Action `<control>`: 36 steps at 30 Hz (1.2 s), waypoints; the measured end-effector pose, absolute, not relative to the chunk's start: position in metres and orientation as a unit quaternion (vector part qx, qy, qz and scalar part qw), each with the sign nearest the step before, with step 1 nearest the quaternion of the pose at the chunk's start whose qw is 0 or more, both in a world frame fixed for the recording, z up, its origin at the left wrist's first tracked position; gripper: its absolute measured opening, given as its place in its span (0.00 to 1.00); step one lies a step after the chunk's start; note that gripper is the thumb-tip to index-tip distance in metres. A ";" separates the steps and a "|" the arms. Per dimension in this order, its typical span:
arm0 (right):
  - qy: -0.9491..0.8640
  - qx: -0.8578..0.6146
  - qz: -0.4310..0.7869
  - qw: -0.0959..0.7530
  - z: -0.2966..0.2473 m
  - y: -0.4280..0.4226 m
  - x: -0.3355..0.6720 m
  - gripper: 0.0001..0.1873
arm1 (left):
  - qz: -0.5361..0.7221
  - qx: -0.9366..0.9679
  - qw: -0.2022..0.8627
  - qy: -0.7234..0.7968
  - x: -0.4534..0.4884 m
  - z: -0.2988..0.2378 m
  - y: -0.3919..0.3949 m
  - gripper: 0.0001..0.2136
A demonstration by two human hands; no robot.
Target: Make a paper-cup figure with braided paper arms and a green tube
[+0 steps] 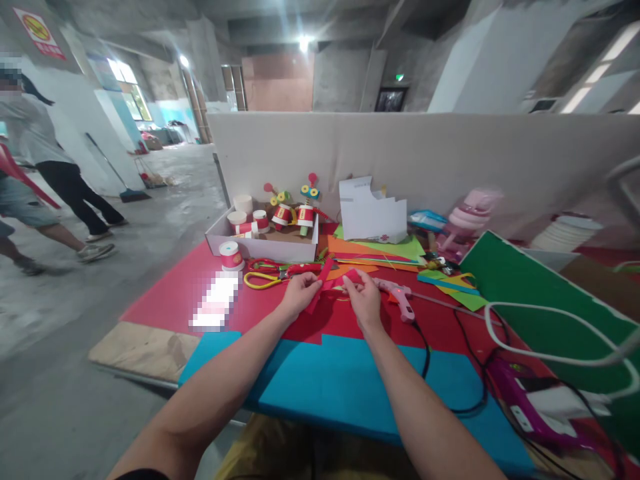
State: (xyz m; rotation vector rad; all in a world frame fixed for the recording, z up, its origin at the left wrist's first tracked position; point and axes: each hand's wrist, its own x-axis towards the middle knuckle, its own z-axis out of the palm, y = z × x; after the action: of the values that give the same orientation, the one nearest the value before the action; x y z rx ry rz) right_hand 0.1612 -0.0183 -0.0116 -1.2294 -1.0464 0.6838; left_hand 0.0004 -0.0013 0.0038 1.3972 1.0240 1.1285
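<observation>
The box (265, 249) on the desk (165, 287) serves as landmark. Nearer the wearer than its right front corner, the left grip (300, 293) is closed in a pinch on a red strip (326, 272), which slants up past the fingertips. The right grip (364, 298), farther right of the box, is also narrowed, thumb and fingers holding red material; whether it is the same strip folded over or a second piece, I cannot tell.

As far as I can judge, two figures (305, 215) in the right half of the box are largely made up, with yellow eyes and red discs on top. Cups (260, 221) in its left half, and a lone cup (231, 255) just in front of its left corner, show no such parts. The red strip is not yet fixed to any cup, so that joining looks undone.

The strip looks thin, flat and flexible, probably paper. The cups are tapered, red and white, round-rimmed; the box is shallow with smooth white walls. Scissors (263, 280) with looped yellow handles lie before the box. To its right, creased white card (374, 217) leans above flat coloured sheets (373, 253). Farther right and nearer the wearer lies a glossy pink glue gun (403, 303), apparently plastic.
</observation>
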 end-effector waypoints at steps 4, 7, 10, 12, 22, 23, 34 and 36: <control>-0.488 -0.543 0.235 0.642 -0.007 -0.022 0.162 0.20 | 0.473 0.603 0.478 0.429 0.000 0.001 0.000 0.12; -0.489 -0.546 0.227 0.642 -0.006 -0.022 0.163 0.21 | 0.473 0.609 0.467 0.432 0.000 0.001 0.001 0.11; -0.490 -0.537 0.252 0.639 -0.008 -0.020 0.162 0.22 | 0.473 0.613 0.466 0.429 0.000 0.001 0.001 0.12; -0.491 -0.527 0.292 0.630 -0.010 -0.019 0.161 0.22 | 0.471 0.612 0.469 0.428 0.000 0.002 0.000 0.11; -0.509 -0.566 0.126 0.635 0.001 -0.028 0.166 0.18 | 0.470 0.644 0.413 0.441 0.000 0.002 0.001 0.10; -0.512 -0.564 0.132 0.634 0.002 -0.029 0.166 0.18 | 0.468 0.655 0.400 0.439 0.000 0.002 0.000 0.10; -0.544 -0.457 0.439 0.550 -0.004 -0.026 0.148 0.22 | 0.404 0.773 0.272 0.406 0.000 0.016 -0.015 0.09; -0.533 -0.462 0.446 0.550 -0.005 -0.025 0.148 0.22 | 0.399 0.780 0.260 0.405 0.000 0.016 -0.017 0.07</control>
State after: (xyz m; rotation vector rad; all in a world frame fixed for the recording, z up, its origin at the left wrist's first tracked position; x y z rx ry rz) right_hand 0.1481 -0.0254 -0.0049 -1.0927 -1.2626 1.0567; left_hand -0.0003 -0.0170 0.0158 2.1133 1.0970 1.0808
